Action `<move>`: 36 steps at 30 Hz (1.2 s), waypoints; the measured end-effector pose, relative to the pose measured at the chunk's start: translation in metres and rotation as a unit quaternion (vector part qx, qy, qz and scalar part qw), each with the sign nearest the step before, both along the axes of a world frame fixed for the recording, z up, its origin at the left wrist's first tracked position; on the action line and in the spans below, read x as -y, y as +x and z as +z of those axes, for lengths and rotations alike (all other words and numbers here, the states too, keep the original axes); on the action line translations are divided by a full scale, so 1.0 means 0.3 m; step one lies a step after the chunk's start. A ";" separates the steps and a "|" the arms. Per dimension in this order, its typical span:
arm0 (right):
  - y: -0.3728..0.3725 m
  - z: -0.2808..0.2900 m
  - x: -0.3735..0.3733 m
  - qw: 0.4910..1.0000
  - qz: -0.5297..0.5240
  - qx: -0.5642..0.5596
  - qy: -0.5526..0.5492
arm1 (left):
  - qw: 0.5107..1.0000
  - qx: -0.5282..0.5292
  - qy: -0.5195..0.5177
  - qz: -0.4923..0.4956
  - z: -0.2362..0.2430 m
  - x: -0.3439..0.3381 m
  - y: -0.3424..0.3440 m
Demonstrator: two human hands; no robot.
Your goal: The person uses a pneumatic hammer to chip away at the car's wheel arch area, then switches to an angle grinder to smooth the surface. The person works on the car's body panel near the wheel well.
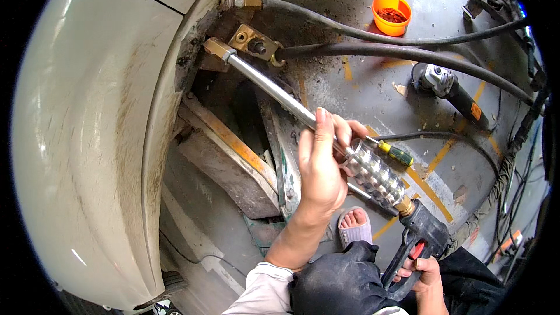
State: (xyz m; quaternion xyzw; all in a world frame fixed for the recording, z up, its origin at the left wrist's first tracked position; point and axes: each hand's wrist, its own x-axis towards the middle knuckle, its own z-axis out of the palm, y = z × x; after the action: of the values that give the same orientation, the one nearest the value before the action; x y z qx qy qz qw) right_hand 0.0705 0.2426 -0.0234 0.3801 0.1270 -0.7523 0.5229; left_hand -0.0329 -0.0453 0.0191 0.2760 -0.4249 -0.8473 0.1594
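Note:
My left hand is closed round a long silver metal tube, whose brass upper end is at a dirty joint beside a white panel. A yellow-green screwdriver shows just beyond my fingers; whether they touch it I cannot tell. The tube runs down through a transparent ribbed sleeve to a black trigger gun, held by my right hand near the red trigger. A brass block with a hose fitting is beside the tube's upper end.
White vehicle bodywork fills the left. An orange tub and an angle grinder are on the grey floor. Black hoses and cables cross the right. A rusty metal frame lies below the tube, near my sandalled foot.

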 end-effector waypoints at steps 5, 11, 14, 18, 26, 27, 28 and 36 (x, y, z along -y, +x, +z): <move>-0.024 0.001 -0.034 0.998 -0.035 -0.010 -0.049 | 0.998 -0.053 0.034 -0.031 0.035 0.034 -0.007; -0.079 0.074 -0.056 0.998 -0.048 -0.029 -0.026 | 0.998 -0.058 0.038 0.002 0.069 -0.014 -0.044; -0.024 0.060 -0.053 0.999 -0.043 -0.027 -0.012 | 0.999 -0.032 0.023 0.005 0.068 -0.020 -0.029; 0.007 0.060 -0.076 0.999 -0.034 -0.012 0.032 | 0.999 0.005 0.025 -0.025 0.049 -0.070 -0.022; -0.015 0.045 -0.056 0.997 -0.053 -0.035 -0.043 | 1.000 -0.022 0.008 -0.011 0.073 -0.048 -0.043; -0.020 0.046 -0.052 0.997 -0.050 -0.036 -0.044 | 1.000 -0.020 0.006 -0.002 0.078 -0.041 -0.044; -0.024 0.045 -0.046 0.997 -0.048 -0.037 -0.044 | 0.998 -0.051 0.030 -0.001 0.081 -0.032 -0.049; -0.050 0.070 -0.022 0.998 -0.017 -0.043 -0.040 | 0.999 -0.043 0.014 -0.008 0.085 -0.029 -0.048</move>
State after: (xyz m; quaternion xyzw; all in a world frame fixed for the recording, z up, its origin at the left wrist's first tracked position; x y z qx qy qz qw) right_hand 0.0555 0.2492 -0.0024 0.3279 0.1125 -0.7815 0.5188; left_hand -0.0474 -0.0366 0.0445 0.2377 -0.4078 -0.8657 0.1667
